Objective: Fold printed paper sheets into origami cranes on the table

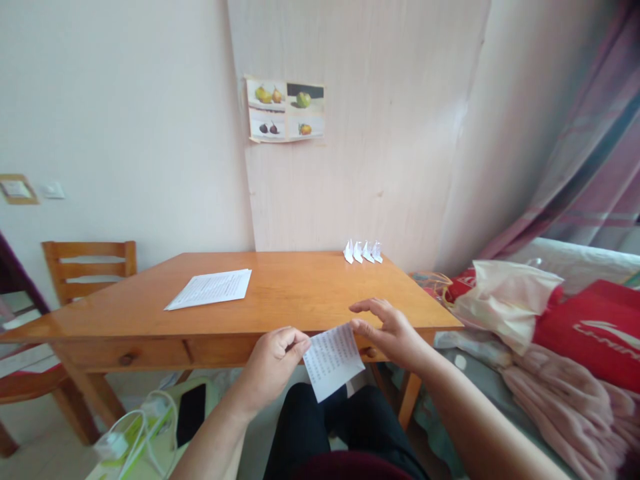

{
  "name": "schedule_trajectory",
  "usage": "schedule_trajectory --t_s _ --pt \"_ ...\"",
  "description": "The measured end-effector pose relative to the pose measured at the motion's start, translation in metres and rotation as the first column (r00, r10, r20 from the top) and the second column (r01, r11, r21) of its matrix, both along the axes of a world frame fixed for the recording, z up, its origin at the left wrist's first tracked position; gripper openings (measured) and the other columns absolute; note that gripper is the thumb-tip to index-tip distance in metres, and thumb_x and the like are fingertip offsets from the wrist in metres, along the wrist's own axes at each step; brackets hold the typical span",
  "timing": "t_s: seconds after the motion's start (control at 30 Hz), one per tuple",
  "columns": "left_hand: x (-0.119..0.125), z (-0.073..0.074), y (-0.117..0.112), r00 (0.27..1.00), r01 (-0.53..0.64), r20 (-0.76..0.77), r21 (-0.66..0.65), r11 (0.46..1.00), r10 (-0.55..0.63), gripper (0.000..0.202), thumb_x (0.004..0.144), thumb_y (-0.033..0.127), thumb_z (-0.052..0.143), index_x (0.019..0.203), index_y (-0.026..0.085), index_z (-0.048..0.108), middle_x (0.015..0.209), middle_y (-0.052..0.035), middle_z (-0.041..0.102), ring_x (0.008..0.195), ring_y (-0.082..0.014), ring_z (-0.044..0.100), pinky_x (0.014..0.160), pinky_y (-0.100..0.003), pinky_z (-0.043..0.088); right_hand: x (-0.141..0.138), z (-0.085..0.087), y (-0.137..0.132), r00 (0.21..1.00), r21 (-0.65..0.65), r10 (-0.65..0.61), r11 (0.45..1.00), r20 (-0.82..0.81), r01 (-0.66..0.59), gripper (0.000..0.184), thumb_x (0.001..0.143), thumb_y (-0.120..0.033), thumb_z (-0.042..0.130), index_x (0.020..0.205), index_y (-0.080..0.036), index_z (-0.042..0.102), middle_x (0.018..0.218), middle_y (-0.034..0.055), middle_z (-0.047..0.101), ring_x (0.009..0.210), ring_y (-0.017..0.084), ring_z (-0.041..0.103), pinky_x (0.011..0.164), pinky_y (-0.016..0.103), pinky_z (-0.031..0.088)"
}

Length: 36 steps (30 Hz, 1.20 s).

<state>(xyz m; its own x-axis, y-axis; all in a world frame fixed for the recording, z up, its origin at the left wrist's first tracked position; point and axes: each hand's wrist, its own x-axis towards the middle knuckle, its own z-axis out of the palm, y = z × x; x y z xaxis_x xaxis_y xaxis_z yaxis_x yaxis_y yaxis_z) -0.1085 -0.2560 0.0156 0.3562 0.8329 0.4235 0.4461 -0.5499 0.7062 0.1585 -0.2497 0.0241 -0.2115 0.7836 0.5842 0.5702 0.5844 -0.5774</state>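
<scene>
ROOM: middle of orange-brown wooden table (295,293) | BLOCKED left: white printed paper stack (213,290); back right: four folded white paper figures (357,254); front: held white square sheet (334,365)

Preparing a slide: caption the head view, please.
Left hand pinching a printed sheet before a wooden table bearing four folded white shapes.

Sheet (334,365) before table (295,293), paper stack (210,289) behind-left

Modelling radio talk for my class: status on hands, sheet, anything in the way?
Left hand pinches sheet, upper left corner. Right hand open, near upper right corner. Print showing. Stack, folded papers out of the way.
</scene>
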Motion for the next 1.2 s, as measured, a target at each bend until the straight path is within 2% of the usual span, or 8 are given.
schedule_trajectory --t_s 0.07,0.17,0.33,0.47,0.6,0.77,0.9,1.2 --pt "0.004 0.001 -0.001 1.000 0.020 -0.019 0.014 1.000 -0.020 0.026 0.094 0.034 0.055 0.076 0.019 0.067 0.075 -0.0009 0.069 0.072 -0.0156 0.062 0.068 -0.026 0.044 -0.009 0.002 -0.005 0.995 0.012 0.045 0.999 0.090 -0.046 0.038 0.086 -0.046 0.069 0.117 -0.024 0.069 0.110 0.0078 0.071 0.104 0.025 0.061 0.088 0.039 0.046" --pt "0.010 0.001 -0.002 0.999 0.049 -0.015 0.015 0.999 -0.048 0.027 0.095 0.035 0.055 0.078 0.019 0.069 0.078 -0.0020 0.069 0.075 -0.0163 0.063 0.070 -0.027 0.045 -0.020 0.006 -0.008 0.979 -0.024 0.077 0.997 0.189 -0.073 0.017 0.089 -0.038 0.066 0.098 -0.025 0.075 0.091 0.0048 0.074 0.089 0.023 0.063 0.083 0.038 0.046" --pt "0.014 -0.008 0.000 0.976 0.032 0.220 -0.153 0.988 0.002 0.028 0.089 0.038 0.064 0.108 0.018 0.067 0.085 -0.0036 0.072 0.077 -0.0179 0.065 0.072 -0.029 0.051 -0.025 0.004 -0.007 0.989 -0.063 0.114 0.992 0.091 -0.109 0.020 0.092 -0.032 0.060 0.081 -0.025 0.075 0.075 0.0022 0.072 0.076 0.020 0.063 0.072 0.033 0.045" --pt "0.013 -0.011 0.000 0.964 0.059 0.266 -0.148 0.987 -0.018 0.026 0.092 0.041 0.059 0.091 0.017 0.067 0.082 -0.0032 0.069 0.077 -0.0171 0.062 0.071 -0.027 0.050 -0.024 -0.002 -0.007 0.991 -0.071 0.129 0.989 -0.030 -0.130 0.025 0.093 -0.037 0.059 0.078 -0.025 0.075 0.074 0.0022 0.071 0.073 0.020 0.063 0.070 0.033 0.045" --pt "0.012 -0.010 -0.002 0.976 0.025 0.217 -0.076 0.997 -0.008 0.028 0.093 0.040 0.057 0.083 0.017 0.066 0.074 -0.0007 0.063 0.072 -0.0155 0.058 0.068 -0.025 0.047 -0.023 -0.004 -0.008 0.992 -0.104 0.123 0.987 -0.034 -0.126 0.025 0.092 -0.038 0.059 0.079 -0.024 0.075 0.074 0.0021 0.071 0.072 0.020 0.063 0.069 0.032 0.045" --pt "0.014 -0.008 -0.004 0.993 0.007 0.121 0.000 1.000 -0.007 0.026 0.095 0.037 0.055 0.080 0.018 0.064 0.075 -0.0003 0.063 0.075 -0.0157 0.058 0.070 -0.025 0.044 -0.027 0.002 -0.012 0.987 -0.043 0.064 0.997 0.146 -0.058 0.016 0.089 -0.036 0.065 0.096 -0.026 0.076 0.089 0.0030 0.075 0.084 0.022 0.065 0.078 0.035 0.044" --pt "0.017 -0.006 -0.005 0.994 0.017 0.103 0.017 1.000 -0.018 0.026 0.095 0.038 0.054 0.082 0.019 0.064 0.079 -0.0010 0.064 0.076 -0.0160 0.058 0.071 -0.026 0.044 -0.032 0.007 -0.016 0.960 -0.021 0.049 0.999 0.277 -0.045 0.017 0.092 -0.031 0.060 0.087 -0.028 0.076 0.080 0.0013 0.075 0.079 0.020 0.065 0.078 0.034 0.042" --pt "0.020 -0.012 -0.007 0.990 -0.006 0.138 0.045 0.999 0.000 0.032 0.098 0.037 0.047 0.072 0.019 0.053 0.069 0.0018 0.052 0.069 -0.0141 0.051 0.064 -0.024 0.038 -0.036 0.006 -0.020 0.977 -0.155 0.183 0.974 0.109 -0.165 0.022 0.092 -0.029 0.057 0.081 -0.025 0.076 0.077 0.0011 0.074 0.071 0.018 0.066 0.066 0.028 0.045"
